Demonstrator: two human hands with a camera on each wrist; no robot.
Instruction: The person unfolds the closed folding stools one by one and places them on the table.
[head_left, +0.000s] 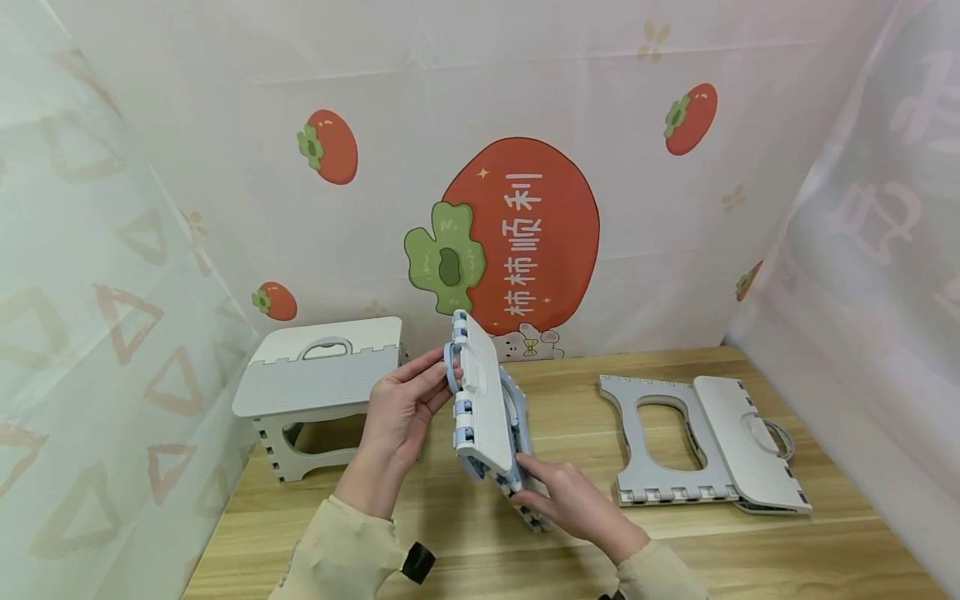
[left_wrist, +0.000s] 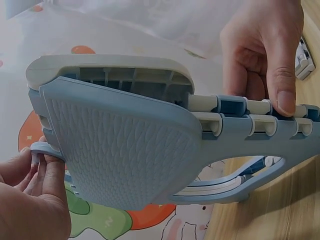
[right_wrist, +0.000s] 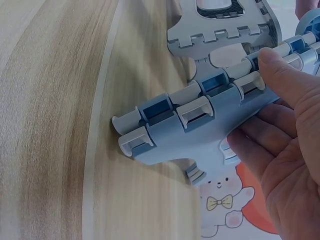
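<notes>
A blue-and-white folding stool (head_left: 482, 400) stands tilted on edge above the middle of the table, partly folded. My left hand (head_left: 397, 412) pinches the blue carry handle (left_wrist: 48, 149) at the edge of its seat. Lower down, my right hand (head_left: 573, 500) grips the hinged leg side, with the thumb on the row of hinges (right_wrist: 192, 107) and the other fingers beneath. The left wrist view shows the textured blue seat half (left_wrist: 120, 145) folded close to the white half (left_wrist: 110, 62), ribs visible between them. The stool's lower end is close over the wooden tabletop.
A grey-and-white folding stool (head_left: 322, 379) stands unfolded at the left, against the back wall. At the right, another grey-and-white stool (head_left: 712, 450) lies folded flat on the wooden table (head_left: 585, 558). Printed cloth walls (head_left: 390, 83) enclose the back and both sides.
</notes>
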